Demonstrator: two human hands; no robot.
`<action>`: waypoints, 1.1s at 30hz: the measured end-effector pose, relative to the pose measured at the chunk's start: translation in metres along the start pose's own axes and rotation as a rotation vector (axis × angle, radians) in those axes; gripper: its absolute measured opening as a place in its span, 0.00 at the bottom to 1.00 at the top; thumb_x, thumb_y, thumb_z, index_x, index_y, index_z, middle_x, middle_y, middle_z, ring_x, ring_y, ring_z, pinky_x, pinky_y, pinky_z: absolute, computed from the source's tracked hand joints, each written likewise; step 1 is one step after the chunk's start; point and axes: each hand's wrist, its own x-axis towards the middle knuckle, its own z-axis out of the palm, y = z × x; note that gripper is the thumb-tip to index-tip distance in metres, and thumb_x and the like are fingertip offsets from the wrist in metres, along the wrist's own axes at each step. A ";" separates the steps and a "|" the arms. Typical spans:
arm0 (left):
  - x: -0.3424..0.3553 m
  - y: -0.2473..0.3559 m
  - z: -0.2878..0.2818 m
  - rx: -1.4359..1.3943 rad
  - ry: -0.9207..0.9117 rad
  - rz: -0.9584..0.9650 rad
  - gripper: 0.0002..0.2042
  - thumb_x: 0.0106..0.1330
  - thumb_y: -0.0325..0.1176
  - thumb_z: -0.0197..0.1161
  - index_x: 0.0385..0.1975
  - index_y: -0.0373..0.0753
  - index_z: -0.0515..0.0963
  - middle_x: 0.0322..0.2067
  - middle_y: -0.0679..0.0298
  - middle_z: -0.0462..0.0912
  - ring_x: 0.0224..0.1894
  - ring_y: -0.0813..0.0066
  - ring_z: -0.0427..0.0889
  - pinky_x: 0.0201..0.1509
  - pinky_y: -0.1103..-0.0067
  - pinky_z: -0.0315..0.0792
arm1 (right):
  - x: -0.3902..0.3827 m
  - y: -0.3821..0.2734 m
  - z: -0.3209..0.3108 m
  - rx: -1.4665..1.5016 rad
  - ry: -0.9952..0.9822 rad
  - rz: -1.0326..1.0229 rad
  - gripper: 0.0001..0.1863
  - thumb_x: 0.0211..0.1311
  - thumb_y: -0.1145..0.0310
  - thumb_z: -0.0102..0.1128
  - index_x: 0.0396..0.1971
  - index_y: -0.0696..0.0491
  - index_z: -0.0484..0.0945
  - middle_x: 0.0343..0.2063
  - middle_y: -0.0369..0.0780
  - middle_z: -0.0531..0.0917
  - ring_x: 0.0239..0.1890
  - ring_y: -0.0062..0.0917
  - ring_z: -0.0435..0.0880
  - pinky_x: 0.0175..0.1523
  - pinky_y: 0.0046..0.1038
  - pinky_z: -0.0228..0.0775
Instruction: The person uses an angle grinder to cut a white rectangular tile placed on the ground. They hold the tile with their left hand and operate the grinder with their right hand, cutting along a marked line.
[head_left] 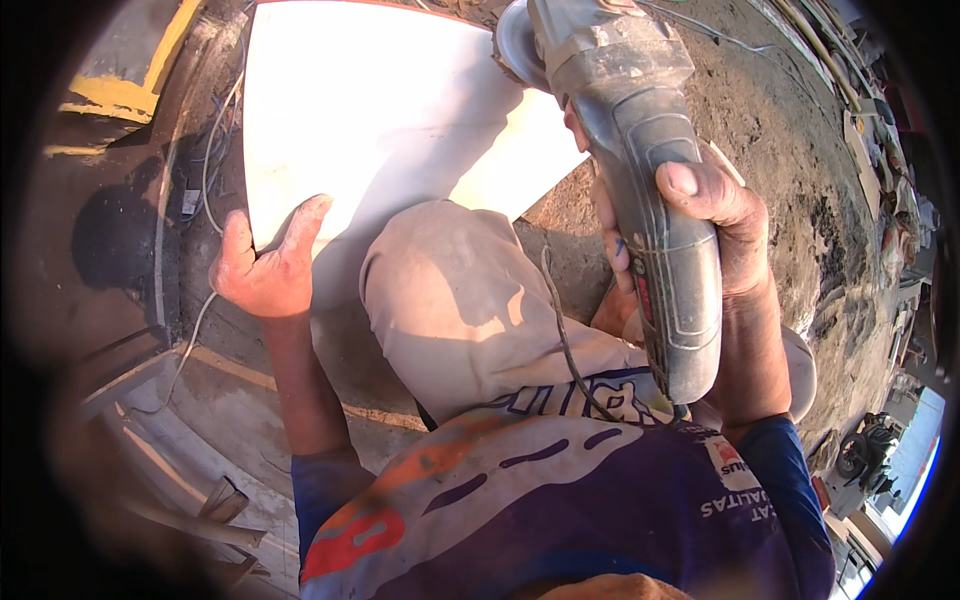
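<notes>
An angle grinder (650, 190) with a dark, dusty body is held up in my right hand (735, 215), fingers wrapped round its grip and thumb on top. Its disc (518, 48) is at the far end, over the right edge of a large white panel (340, 90). The frame does not show whether the disc touches the panel. My left hand (268, 260) grips the panel's near left corner, thumb on the upper face; the other fingers are partly hidden. The grinder's cord (562, 335) runs across my lap. My bent knee (450, 250) is against the panel's near edge.
Rough, stained ground (770, 110) spreads to the right. A yellow metal frame (120, 95) stands at the far left, with a pale cable (212, 150) beside the panel. Wood pieces (225, 500) lie at lower left. A motorcycle (865, 445) is at the right rim.
</notes>
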 end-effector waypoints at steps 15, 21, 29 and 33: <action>-0.002 -0.001 -0.003 0.038 -0.081 0.009 0.15 0.48 0.31 0.82 0.32 0.33 0.84 0.29 0.62 0.89 0.27 0.79 0.83 0.34 0.80 0.76 | 0.001 0.004 -0.003 0.025 0.038 0.002 0.40 0.49 0.49 0.67 0.51 0.69 0.70 0.25 0.48 0.81 0.18 0.29 0.81 0.20 0.28 0.77; 0.001 0.000 0.001 0.032 0.008 0.068 0.27 0.38 0.45 0.86 0.14 0.40 0.68 0.12 0.63 0.75 0.13 0.70 0.64 0.21 0.76 0.67 | 0.002 0.001 -0.003 -0.046 -0.018 -0.009 0.38 0.50 0.50 0.67 0.51 0.68 0.71 0.26 0.48 0.81 0.18 0.29 0.82 0.20 0.27 0.77; -0.001 -0.001 -0.001 0.033 -0.080 0.001 0.14 0.48 0.31 0.81 0.29 0.33 0.83 0.28 0.61 0.88 0.26 0.79 0.82 0.34 0.79 0.76 | 0.007 0.011 -0.030 -0.107 0.148 -0.035 0.36 0.53 0.49 0.67 0.48 0.67 0.72 0.26 0.46 0.81 0.20 0.26 0.82 0.21 0.25 0.79; 0.022 -0.016 0.028 -0.046 -0.003 0.075 0.27 0.41 0.42 0.85 0.14 0.37 0.68 0.14 0.59 0.77 0.15 0.70 0.64 0.22 0.76 0.68 | 0.011 0.004 -0.040 0.004 0.238 -0.051 0.34 0.54 0.49 0.66 0.47 0.65 0.73 0.27 0.46 0.81 0.20 0.26 0.83 0.22 0.25 0.81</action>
